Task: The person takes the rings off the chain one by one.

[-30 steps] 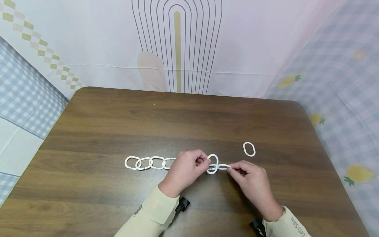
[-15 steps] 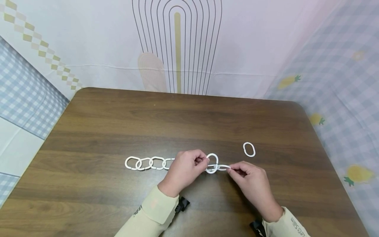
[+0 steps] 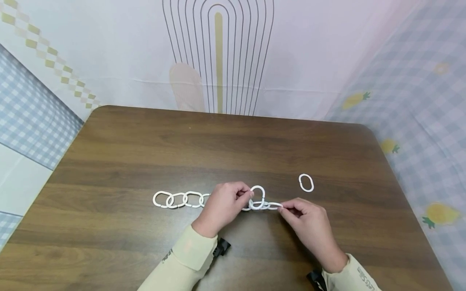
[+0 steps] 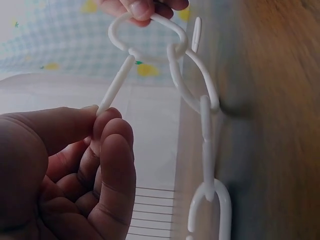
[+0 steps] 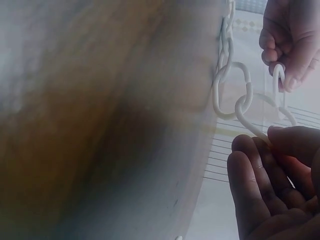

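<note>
My left hand (image 3: 223, 208) pinches a white plastic chain link (image 4: 116, 85) between thumb and forefinger, holding it upright. In the head view, that link overlaps the end link (image 4: 174, 27) of a white chain (image 3: 170, 201). My right hand (image 3: 309, 222) pinches this end link by its far side with thumb and fingertips. In the left wrist view the upright link meets the end link near a small gap; whether it is fully hooked through, I cannot tell. The chain runs left across the table, partly hidden behind my left hand.
One loose white link (image 3: 312, 184) lies on the brown wooden table (image 3: 218, 149), beyond my right hand. Patterned cloth (image 3: 302, 52) hangs behind the table's far edge and along both sides. Each wrist carries a black camera mount (image 3: 221, 247).
My left hand has shifted slightly left and up, taking the upright link with it. My right hand stays almost where it was, still pinching the end link.
</note>
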Demonstrator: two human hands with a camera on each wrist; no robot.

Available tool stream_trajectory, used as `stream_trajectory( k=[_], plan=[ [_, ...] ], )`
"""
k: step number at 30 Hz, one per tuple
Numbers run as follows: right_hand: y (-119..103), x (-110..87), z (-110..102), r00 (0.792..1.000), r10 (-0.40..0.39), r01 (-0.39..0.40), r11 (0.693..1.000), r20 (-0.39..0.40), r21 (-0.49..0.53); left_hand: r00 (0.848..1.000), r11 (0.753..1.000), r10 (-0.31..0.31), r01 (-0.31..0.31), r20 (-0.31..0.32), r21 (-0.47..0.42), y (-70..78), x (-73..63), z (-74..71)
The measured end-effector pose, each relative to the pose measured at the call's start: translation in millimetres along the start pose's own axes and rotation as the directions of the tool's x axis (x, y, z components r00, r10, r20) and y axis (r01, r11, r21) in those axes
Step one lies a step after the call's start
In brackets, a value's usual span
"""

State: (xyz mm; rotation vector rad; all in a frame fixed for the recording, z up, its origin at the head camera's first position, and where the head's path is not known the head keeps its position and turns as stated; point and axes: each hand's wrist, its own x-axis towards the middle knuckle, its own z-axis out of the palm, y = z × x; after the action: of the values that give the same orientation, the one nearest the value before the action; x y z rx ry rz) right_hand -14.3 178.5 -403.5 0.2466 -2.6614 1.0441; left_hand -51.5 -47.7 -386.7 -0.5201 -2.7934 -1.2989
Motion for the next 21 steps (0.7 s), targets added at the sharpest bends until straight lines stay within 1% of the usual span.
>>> stream_trajectory(
  k=[3, 9, 17, 21],
  plan=[
    [0, 0.5, 0, 1.0, -0.01, 0.01, 1.0, 0.003, -0.002, 1.0, 1.0, -0.008, 0.008, -0.001, 0.009, -3.6, 0.9, -2.3],
    [-1, 0.8, 0, 1.0, -0.005, 0.005, 1.0, -0.003, -0.015, 0.999, 0.999, -0.034, 0.033, 0.022, 0.031, -8.0, 5.4, -6.3],
    [0, 0.8, 0, 1.0, 0.013, -0.013, 1.0, 0.001, -0.012, 0.994, 0.994, -0.097, 0.095, 0.049, 0.051, -13.0, 17.6, -9.8],
    [0, 0.6, 0, 1.0, 0.007, -0.007, 1.0, -0.001, -0.012, 0.99, 0.99, -0.133, 0.13, 0.052, 0.062, -15.5, 21.9, -11.4]
  ],
)
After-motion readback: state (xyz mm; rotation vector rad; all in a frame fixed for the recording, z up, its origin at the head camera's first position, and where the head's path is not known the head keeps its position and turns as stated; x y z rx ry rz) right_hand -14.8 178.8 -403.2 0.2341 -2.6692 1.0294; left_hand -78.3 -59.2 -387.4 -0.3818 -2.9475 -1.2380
